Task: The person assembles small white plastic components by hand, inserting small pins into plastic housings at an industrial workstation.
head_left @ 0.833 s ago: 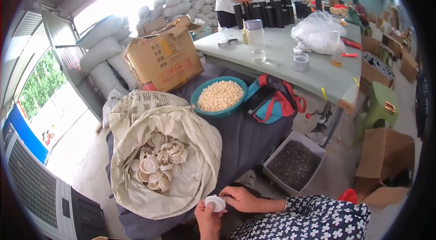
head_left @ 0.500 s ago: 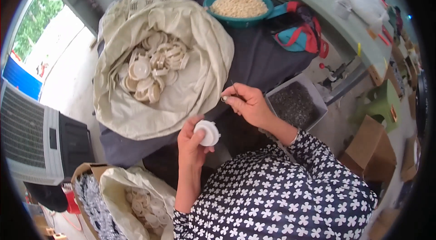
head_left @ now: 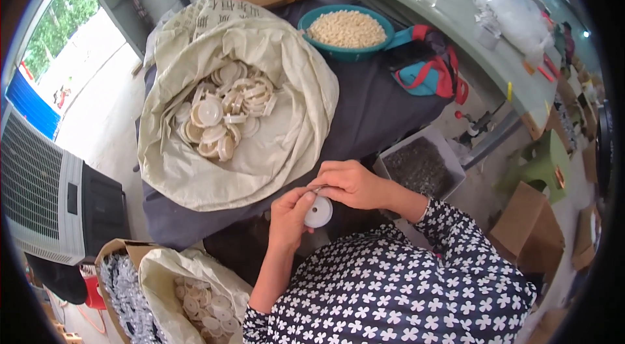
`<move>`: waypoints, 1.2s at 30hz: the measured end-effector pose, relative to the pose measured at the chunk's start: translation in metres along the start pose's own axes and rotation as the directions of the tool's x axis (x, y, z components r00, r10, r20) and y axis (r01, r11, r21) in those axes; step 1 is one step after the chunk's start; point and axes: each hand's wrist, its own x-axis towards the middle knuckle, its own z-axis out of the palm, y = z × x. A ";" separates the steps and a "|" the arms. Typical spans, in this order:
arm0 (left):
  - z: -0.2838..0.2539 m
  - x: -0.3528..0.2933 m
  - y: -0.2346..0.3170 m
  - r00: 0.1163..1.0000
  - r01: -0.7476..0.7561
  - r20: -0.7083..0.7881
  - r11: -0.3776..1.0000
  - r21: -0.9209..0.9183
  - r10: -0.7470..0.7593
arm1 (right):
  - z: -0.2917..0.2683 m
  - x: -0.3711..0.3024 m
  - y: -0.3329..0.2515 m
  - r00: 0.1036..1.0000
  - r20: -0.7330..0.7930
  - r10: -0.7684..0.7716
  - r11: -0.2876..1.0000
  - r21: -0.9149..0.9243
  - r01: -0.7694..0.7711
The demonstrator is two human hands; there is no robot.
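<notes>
A white round plastic piece (head_left: pixel 319 214) with a small dark hole at its centre is gripped at its left edge by my left hand (head_left: pixel 288 219). My right hand (head_left: pixel 353 184) meets it at the upper rim, thumb and fingers pinched together. A thin dark sliver shows at those fingertips, too small to name. Beyond both hands lies a pale woven sack (head_left: pixel 296 142), rolled open, with a heap of off-white round plastic pieces (head_left: pixel 209 111) inside. By my left forearm, a smaller sack (head_left: pixel 159 279) holds more whitish discs (head_left: pixel 211 308).
A teal bowl (head_left: pixel 309 46) of small cream pieces stands at the back, beside a blue and red bag (head_left: pixel 420 74). A grey bin (head_left: pixel 459 181) of dark small parts sits at right. Cardboard boxes (head_left: pixel 530 223) and an air cooler (head_left: pixel 39 181) flank me.
My hands have come together: the right moved down and left to the disc, the left slightly right. The disc has turned, now showing its flat face with the hole. The view has shifted slightly.
</notes>
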 end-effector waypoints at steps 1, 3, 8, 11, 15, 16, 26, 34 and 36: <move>0.001 0.000 0.000 1.000 0.001 -0.029 1.000 -0.026 -0.001 | -0.003 0.000 0.001 1.000 -0.005 -0.011 1.000 -0.013 0.010; -0.002 0.001 -0.001 0.998 -0.049 -0.036 0.998 -0.029 0.048 | -0.009 0.001 0.001 0.956 -0.190 0.224 0.975 0.039 -0.221; -0.015 0.000 -0.010 0.993 -0.030 -0.120 0.973 -0.227 0.003 | -0.075 0.050 0.039 0.667 -0.530 0.524 0.836 0.470 -0.283; -0.018 -0.006 -0.012 0.996 -0.027 -0.093 0.967 -0.255 0.003 | -0.135 0.084 0.090 0.642 -0.567 0.516 0.854 0.404 -0.329; -0.018 -0.005 -0.009 0.988 -0.055 -0.157 0.966 -0.251 0.016 | -0.150 0.100 0.097 0.613 -0.578 0.539 0.841 0.406 -0.357; -0.020 -0.003 -0.011 0.979 -0.055 -0.202 0.966 -0.252 0.003 | -0.129 0.105 0.080 0.637 -0.526 0.564 0.823 0.424 -0.378; -0.036 -0.026 -0.011 0.989 -0.092 -0.148 0.903 -0.420 0.032 | 0.047 0.051 -0.004 0.980 0.201 -0.014 0.991 0.133 -0.013; -0.113 -0.111 0.004 0.706 -0.449 -0.655 0.886 -0.118 0.270 | 0.058 0.043 -0.003 0.930 0.149 0.336 0.781 0.508 -0.364; -0.142 -0.145 -0.003 0.514 -0.398 -0.826 0.917 0.008 0.231 | 0.052 0.035 -0.002 0.930 0.090 0.355 0.774 0.529 -0.347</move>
